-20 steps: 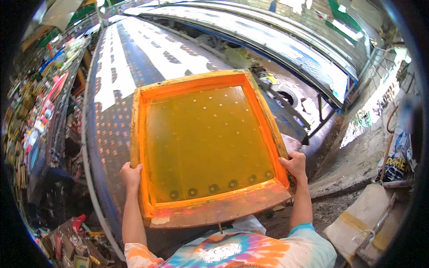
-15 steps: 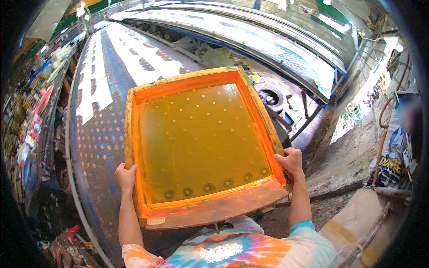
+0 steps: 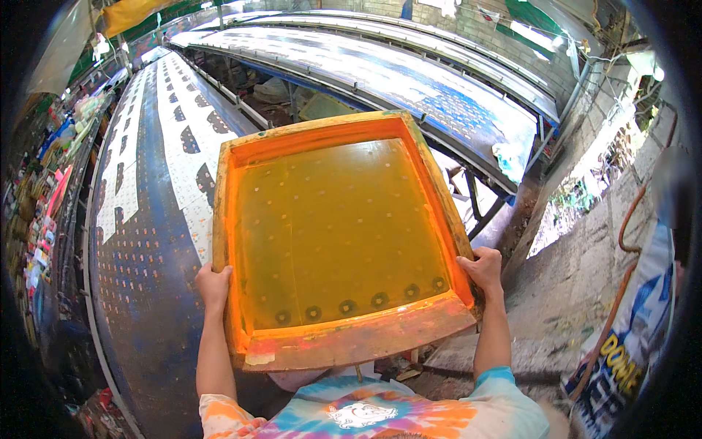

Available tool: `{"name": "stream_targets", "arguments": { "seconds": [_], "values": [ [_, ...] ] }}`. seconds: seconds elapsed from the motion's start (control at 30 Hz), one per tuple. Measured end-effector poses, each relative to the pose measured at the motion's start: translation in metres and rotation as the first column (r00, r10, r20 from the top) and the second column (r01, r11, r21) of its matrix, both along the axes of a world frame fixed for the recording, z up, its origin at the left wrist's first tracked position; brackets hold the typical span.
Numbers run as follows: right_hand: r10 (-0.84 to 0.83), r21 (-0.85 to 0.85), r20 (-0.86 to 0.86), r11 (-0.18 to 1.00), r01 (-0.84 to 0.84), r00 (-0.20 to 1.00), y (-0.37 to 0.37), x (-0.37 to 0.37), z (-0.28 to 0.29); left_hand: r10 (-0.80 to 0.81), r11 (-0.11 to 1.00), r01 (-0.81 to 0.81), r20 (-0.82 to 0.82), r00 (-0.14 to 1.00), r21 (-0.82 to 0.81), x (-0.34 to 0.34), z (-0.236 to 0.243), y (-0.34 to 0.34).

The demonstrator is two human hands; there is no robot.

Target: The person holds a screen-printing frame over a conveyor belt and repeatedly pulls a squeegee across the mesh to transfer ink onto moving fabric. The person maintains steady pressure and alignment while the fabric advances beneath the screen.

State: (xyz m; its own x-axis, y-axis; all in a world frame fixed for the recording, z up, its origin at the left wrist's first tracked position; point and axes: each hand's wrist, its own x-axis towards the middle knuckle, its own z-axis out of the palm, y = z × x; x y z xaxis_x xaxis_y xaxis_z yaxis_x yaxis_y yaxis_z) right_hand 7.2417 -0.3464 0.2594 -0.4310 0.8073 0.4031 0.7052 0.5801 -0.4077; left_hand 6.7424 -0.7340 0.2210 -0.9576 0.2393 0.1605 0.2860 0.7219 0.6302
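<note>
I hold a large wooden screen frame [image 3: 314, 124], its inner walls coated orange around a translucent yellow-olive mesh [image 3: 340, 227] with faint dots and a row of dark rings near the near edge. My left hand [image 3: 213, 287] is closed on the frame's left side, and my right hand [image 3: 482, 269] grips the right side, thumb over the rim. The frame is held in front of my tie-dye shirt. Beyond and left of it runs a long dark printing table [image 3: 139, 307] bearing white strips [image 3: 183, 146] with dark cut-out shapes and small dots.
More long tables [image 3: 409, 73] with white surfaces lie beyond at the right. A crowded shelf [image 3: 44, 234] of mixed items lines the left. At the right stand a rough concrete wall [image 3: 541, 293], a hose [image 3: 629, 241] and a printed banner [image 3: 607, 366].
The tables and shelf have shifted left in the picture as my view turns rightward, and more of the right-hand tables shows. Both hands still grip the frame, which stays before me.
</note>
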Motion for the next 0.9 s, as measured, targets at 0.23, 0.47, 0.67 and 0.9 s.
{"name": "stream_targets", "arguments": {
  "seconds": [0.23, 0.47, 0.67, 0.9],
  "values": [
    [0.044, 0.002, -0.002, 0.999, -0.044, 0.999, 0.153, 0.009, -0.004, 0.0, 0.99, 0.0, -0.002, 1.0, 0.141, 0.014, -0.02, 0.129],
    [0.105, -0.006, 0.036, 0.994, -0.105, 0.994, 0.275, -0.01, 0.012, 0.074, 0.988, -0.072, -0.012, 0.997, 0.138, 0.025, -0.01, 0.22],
    [0.26, -0.019, -0.015, 0.965, -0.26, 0.965, 0.397, -0.055, 0.016, 0.205, 0.978, -0.203, -0.033, 0.978, 0.044, 0.053, 0.015, 0.293],
    [0.484, -0.005, -0.026, 0.875, -0.484, 0.875, 0.557, -0.126, 0.015, 0.388, 0.908, -0.39, 0.043, 0.921, 0.152, 0.099, 0.005, 0.366]
  ]
}}
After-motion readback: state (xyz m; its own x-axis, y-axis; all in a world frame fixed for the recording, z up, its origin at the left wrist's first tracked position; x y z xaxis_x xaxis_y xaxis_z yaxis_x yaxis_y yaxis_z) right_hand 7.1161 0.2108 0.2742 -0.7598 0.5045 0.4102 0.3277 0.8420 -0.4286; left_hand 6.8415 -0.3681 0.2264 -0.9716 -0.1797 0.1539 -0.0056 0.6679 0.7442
